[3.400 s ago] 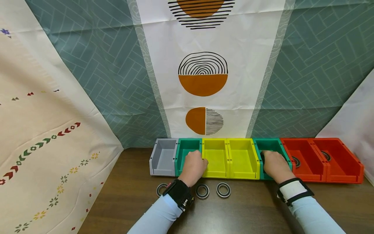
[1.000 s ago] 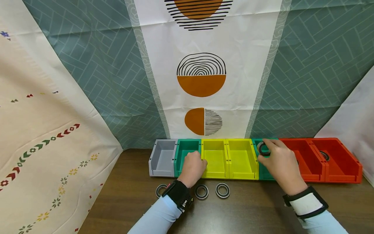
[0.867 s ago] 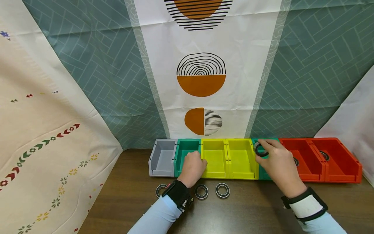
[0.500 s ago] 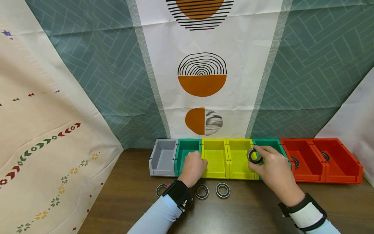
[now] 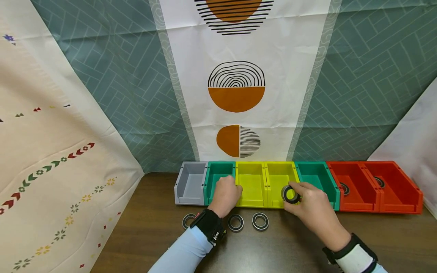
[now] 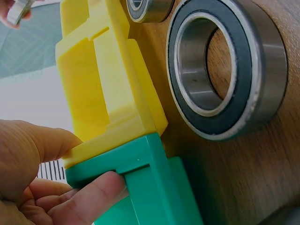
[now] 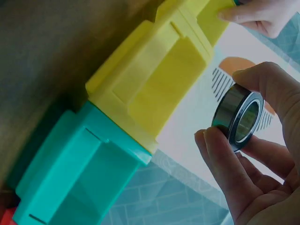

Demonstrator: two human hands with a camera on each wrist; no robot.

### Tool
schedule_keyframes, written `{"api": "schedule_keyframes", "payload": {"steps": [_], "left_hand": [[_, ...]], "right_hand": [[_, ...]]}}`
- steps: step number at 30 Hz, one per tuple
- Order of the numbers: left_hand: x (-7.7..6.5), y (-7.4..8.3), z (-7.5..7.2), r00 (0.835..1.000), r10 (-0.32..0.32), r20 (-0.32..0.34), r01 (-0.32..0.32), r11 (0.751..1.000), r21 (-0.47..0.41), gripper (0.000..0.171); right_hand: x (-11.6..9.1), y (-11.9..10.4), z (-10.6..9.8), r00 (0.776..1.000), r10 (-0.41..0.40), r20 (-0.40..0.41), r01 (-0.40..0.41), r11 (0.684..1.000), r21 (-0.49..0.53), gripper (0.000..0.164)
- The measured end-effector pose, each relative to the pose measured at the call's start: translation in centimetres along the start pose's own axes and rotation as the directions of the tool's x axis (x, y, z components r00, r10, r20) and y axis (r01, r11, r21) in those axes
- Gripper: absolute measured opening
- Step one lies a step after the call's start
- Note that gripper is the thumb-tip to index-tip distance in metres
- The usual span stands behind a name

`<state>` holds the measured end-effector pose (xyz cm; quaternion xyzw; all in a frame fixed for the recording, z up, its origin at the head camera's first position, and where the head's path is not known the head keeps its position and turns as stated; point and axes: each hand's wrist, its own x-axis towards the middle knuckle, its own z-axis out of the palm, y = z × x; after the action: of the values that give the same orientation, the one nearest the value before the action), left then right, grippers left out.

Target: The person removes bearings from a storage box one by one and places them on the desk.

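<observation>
My left hand [image 5: 225, 195] pinches the shared wall of the left green bin [image 6: 140, 187] and the left yellow bin [image 6: 105, 136], thumb on the yellow side and a finger on the green side. Between the thumb and fingertips of my right hand [image 5: 312, 206] is a ball bearing [image 7: 229, 110], a steel ring with a dark seal. In the head view it overlaps the front of the right yellow bin [image 5: 278, 178]. Just right of that stands the other green bin [image 5: 315, 176], with no bearing showing in it.
Bearings lie on the wooden table [image 5: 143, 235] before the bins: one [image 5: 235, 230] in the middle, one [image 5: 260, 229] to its right, one [image 5: 184, 222] partly behind my left wrist. Two red bins [image 5: 358, 197] each hold a bearing. A grey bin [image 5: 191, 185] ends the row.
My right hand has come up out of the right green bin with the bearing, then moved left and nearer to me, to the right yellow bin. My left hand has stayed put.
</observation>
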<state>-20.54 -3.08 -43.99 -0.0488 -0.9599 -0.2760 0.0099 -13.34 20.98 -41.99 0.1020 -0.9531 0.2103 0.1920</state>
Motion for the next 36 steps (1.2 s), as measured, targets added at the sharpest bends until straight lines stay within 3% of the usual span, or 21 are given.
{"api": "schedule_keyframes", "payload": {"steps": [17, 24, 36], "left_hand": [[0.0, 0.0, 0.0, 1.0, 0.008, -0.008, -0.008, 1.0, 0.007, 0.02], [0.0, 0.1, 0.0, 1.0, 0.004, -0.007, -0.004, 1.0, 0.012, 0.02], [0.2, 0.1, 0.1, 1.0, -0.009, -0.006, 0.009, 1.0, 0.017, 0.019]], "right_hand": [[-1.7, -0.2, 2.4, 0.986, -0.039, 0.16, 0.04, 0.999, -0.001, 0.056], [-1.9, -0.3, 3.1, 0.97, -0.035, 0.241, 0.038, 0.999, -0.011, 0.052], [-2.4, -0.2, 4.1, 0.957, -0.05, 0.287, 0.051, 0.999, 0.003, 0.04]]}}
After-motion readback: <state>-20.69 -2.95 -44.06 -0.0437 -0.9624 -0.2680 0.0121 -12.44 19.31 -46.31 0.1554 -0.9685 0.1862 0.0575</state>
